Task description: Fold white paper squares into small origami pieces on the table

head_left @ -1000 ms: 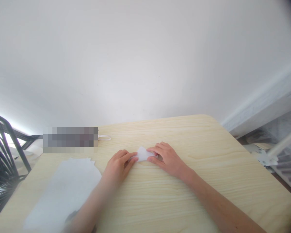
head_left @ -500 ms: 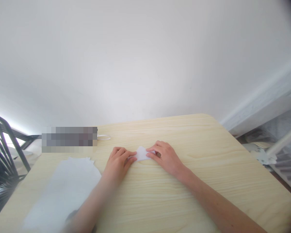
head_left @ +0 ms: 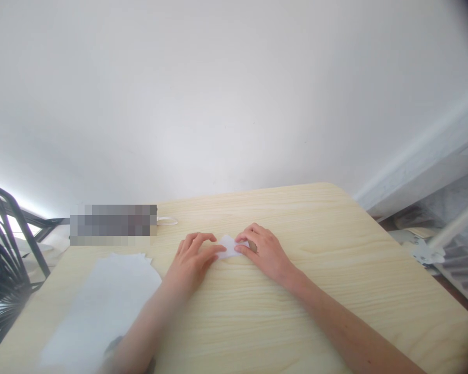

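One table, one pile, two hands, one scrap.
On the table (head_left: 335, 291), a pile of white sheets (head_left: 101, 301) lies at the near left edge. At mid-table my left hand (head_left: 191, 259) and right hand (head_left: 267, 252) meet, fingertips clamped on either end of one folded scrap (head_left: 228, 246). One white loop (head_left: 166, 221) lies by the far edge.

The left hand (head_left: 193, 257) no longer lies flat: its fingers (head_left: 203, 238) now arch up off the table (head_left: 335, 270), and only a fingertip presses the left corner of the small folded white paper (head_left: 228, 245). The right hand (head_left: 267, 252) sits a little nearer the left one than a second ago. Less of the paper shows between the two hands, its visible patch narrower than before.
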{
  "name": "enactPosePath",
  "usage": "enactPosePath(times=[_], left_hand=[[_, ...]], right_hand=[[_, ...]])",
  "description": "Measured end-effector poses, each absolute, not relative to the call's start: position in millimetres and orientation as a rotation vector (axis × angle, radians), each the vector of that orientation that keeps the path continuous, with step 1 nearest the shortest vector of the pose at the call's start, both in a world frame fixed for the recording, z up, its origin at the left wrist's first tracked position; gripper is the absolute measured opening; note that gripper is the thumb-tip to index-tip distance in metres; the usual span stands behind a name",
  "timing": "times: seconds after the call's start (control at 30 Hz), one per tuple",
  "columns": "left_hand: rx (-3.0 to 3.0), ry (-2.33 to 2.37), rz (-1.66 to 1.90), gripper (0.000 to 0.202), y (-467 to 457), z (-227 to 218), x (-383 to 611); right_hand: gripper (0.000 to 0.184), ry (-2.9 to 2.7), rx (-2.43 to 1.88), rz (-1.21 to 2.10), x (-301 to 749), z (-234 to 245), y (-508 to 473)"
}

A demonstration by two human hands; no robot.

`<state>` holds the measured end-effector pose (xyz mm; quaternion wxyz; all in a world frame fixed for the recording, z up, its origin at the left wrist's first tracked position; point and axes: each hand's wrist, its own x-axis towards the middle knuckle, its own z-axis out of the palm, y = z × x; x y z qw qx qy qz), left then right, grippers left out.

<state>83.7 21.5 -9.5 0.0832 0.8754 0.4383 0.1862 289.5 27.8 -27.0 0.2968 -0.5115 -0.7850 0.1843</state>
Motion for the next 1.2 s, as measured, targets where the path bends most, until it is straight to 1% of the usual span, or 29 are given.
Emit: enactPosePath(times=[0.07,0.13,0.37,0.6,0.73,0.83,1.0,1.2], left_hand=[[2.697,1.161,0.531,0.025,21,-7,84],[2.720,1.110,0.529,0.023,21,-6,85],[2.736,1.142,0.642,0.020,21,-7,85],[2.733,1.171,0.752,0.019,21,-10,83],[2.719,1.132,0.770,0.017,22,-9,83],[2.730,1.083,0.811,0.014,22,-8,85],[2.711,1.086,0.978,0.012,20,-4,89],[2.687,1.050,1.032,0.010,16,4,93]], right_hand=[[0.013,-2.105,-1.341,0.457,290,-28,28],[0.014,-2.131,-1.309,0.431,291,-28,27],[0.018,-2.206,-1.204,0.364,292,-27,24],[0.010,-2.268,-1.140,0.200,286,-22,20],[0.017,-2.305,-1.070,0.120,284,-22,20],[0.017,-2.291,-1.037,0.077,284,-23,20],[0.018,-2.293,-0.989,0.064,282,-20,17],[0.016,-2.302,-0.935,0.095,277,-14,13]])
